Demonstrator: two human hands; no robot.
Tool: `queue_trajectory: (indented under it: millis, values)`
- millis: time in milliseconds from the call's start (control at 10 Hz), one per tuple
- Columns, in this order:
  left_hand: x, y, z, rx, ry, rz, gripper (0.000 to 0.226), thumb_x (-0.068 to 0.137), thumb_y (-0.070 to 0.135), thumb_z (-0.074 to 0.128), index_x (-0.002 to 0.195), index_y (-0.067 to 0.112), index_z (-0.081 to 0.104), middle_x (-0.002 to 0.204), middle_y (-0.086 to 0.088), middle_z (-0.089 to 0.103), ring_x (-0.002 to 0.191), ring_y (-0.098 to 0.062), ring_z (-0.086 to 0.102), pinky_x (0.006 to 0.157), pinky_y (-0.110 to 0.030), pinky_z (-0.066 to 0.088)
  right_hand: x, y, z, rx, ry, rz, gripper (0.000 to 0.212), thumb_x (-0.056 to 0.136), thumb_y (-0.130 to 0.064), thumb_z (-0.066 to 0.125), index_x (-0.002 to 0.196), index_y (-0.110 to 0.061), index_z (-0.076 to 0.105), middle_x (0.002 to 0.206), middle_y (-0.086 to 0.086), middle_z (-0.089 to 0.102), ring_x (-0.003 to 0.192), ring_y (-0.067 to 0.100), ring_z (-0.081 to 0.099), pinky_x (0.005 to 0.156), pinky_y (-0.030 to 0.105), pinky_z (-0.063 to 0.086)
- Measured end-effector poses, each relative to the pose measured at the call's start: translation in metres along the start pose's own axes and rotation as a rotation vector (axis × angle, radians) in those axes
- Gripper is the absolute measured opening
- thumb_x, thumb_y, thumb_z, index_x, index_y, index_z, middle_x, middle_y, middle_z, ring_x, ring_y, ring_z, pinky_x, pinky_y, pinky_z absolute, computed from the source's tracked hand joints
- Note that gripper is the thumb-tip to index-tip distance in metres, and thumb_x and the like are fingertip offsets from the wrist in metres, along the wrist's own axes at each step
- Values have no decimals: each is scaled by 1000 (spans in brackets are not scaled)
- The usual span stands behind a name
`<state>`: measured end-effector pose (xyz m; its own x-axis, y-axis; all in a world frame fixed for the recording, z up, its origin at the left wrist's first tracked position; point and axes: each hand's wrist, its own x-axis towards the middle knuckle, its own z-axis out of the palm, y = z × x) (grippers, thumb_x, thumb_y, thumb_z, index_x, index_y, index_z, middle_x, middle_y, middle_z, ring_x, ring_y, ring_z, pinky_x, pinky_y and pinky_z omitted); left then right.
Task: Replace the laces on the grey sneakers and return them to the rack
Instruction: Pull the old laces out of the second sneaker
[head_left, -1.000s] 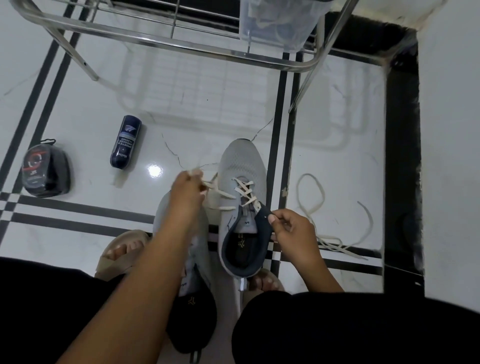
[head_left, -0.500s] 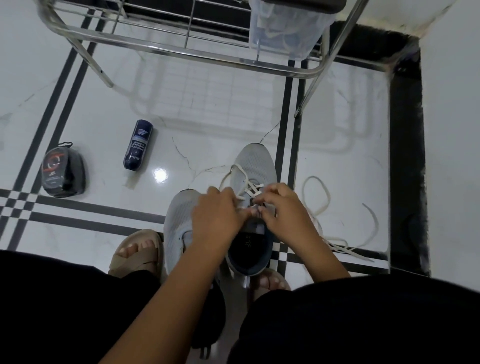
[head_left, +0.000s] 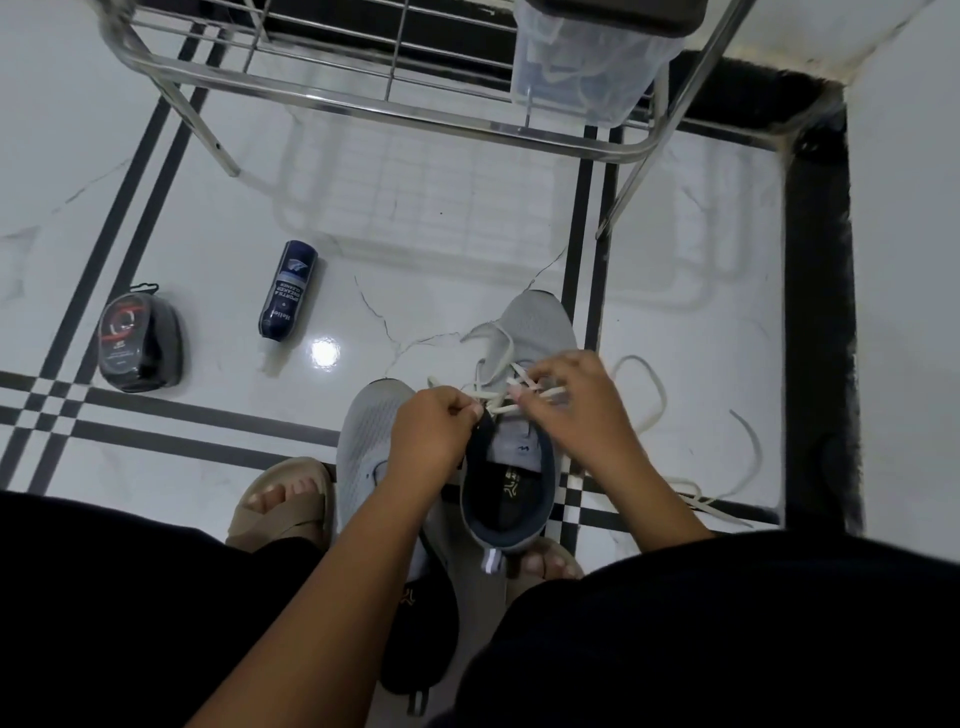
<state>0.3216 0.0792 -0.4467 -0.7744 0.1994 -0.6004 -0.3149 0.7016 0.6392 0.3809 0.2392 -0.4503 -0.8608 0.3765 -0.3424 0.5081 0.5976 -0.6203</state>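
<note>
grey sneaker (head_left: 537, 332) between both hands: left hand (head_left: 434, 434) pinches collar, right hand (head_left: 571, 400) pinches lace (head_left: 498, 358).

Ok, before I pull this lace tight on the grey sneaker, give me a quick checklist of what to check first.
1. Left hand grips the cream lace at the dark collar: ok.
2. Right hand pinches the lace crossings: ok.
3. Laced grey mesh sneaker sits flat on the white tiled floor: ok.
4. Every eyelet threaded: cannot tell, the hands cover them.
5. Second grey sneaker laced: not ok, no lace shows on it.
6. Loose cream lace lying at the right, apart from the working one: ok.
</note>
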Motion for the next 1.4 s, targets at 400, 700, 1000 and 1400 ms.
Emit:
queue_trajectory:
  millis: [400, 700, 1000, 1400]
  values:
    - [1, -3, -2, 30, -2, 17, 14, 91, 23, 63, 91, 12, 71, 92, -6, 71, 87, -22, 65, 85, -36, 53, -11, -16, -26, 1542, 205, 584, 22, 100, -10, 42, 82, -11, 56, 76, 4, 69, 74, 15, 67, 80, 30, 52]
    - [-4, -1, -4, 178, 23, 64, 12, 92, 22, 60, 94, 15, 69, 92, -7, 70, 89, -24, 63, 82, -34, 51, -14, -26, 11, -504, -70, -221, 23, 95, -31, 55, 107, -21, 71, 106, -1, 58, 99, 22, 56, 89, 35, 33]
    - [-15, -6, -17, 272, 88, 118, 21, 96, 18, 52, 102, 8, 69, 98, -12, 69, 92, -26, 62, 77, -34, 47, 13, -51, -89, -90, -486, 96, 40, 88, -34, 68, 124, -20, 59, 134, 0, 56, 121, 20, 54, 96, 30, 40]
    - [-32, -20, -10, 388, 80, 197, 19, 96, 14, 45, 97, 5, 62, 97, -15, 66, 88, -29, 61, 70, -33, 43, 20, -159, -215, -429, -511, 150, 30, 91, -20, 64, 121, -21, 61, 116, 2, 63, 112, 19, 58, 99, 32, 44]
